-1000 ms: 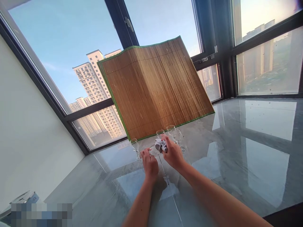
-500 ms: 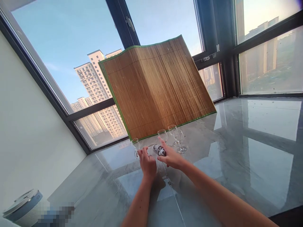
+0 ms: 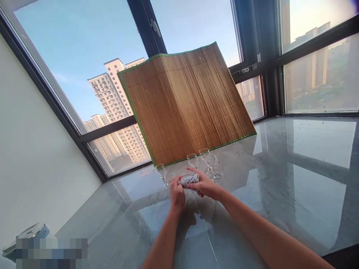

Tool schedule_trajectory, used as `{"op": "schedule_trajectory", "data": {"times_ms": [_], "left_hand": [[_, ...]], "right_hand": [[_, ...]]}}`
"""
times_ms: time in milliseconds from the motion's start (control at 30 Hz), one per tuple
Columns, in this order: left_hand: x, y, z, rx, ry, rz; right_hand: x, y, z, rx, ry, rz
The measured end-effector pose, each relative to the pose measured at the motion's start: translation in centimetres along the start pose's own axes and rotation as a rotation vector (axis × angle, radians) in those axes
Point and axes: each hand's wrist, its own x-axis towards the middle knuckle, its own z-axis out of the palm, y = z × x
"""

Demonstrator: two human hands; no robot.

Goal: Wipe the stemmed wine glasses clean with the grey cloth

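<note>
My left hand (image 3: 177, 194) is closed around a clear glass, of which little shows behind the fingers and cloth. In my right hand (image 3: 208, 187) is a bunched grey-white cloth (image 3: 191, 180), pressed against the glass; whether it sits inside the bowl or around it I cannot tell. A stemmed glass (image 3: 160, 172) stands just left of my left hand. Beyond my right hand are another stemmed glass (image 3: 192, 160), one at the back (image 3: 204, 152), and a nearer one (image 3: 215, 177) on its round foot.
Behind the glasses a brown bamboo mat (image 3: 185, 104) with green edging leans against the dark window frame (image 3: 148, 30). Everything stands on a glossy grey tiled surface (image 3: 126, 231). A lidded container (image 3: 29, 232), partly blurred, is at the lower left, near the white wall (image 3: 33, 130).
My right hand has brought the cloth left, against the glass in my left hand. The cloth now spans between both hands. The standing glasses have not moved.
</note>
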Motion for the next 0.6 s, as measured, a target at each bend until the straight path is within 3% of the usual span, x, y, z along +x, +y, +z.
{"op": "schedule_trajectory", "data": {"times_ms": [200,467,600], "left_hand": [[-0.1,0.5,0.7,-0.305,-0.096,-0.264],[-0.2,0.5,0.9,-0.521,-0.11,-0.507],[-0.2,0.5,1.0,-0.58,-0.102,-0.561]], "right_hand": [[0.0,-0.7,-0.1,0.069,0.09,-0.083],[-0.1,-1.1,0.1,0.155,0.11,-0.136],[-0.1,-1.1,0.5,0.188,0.137,-0.163]]}}
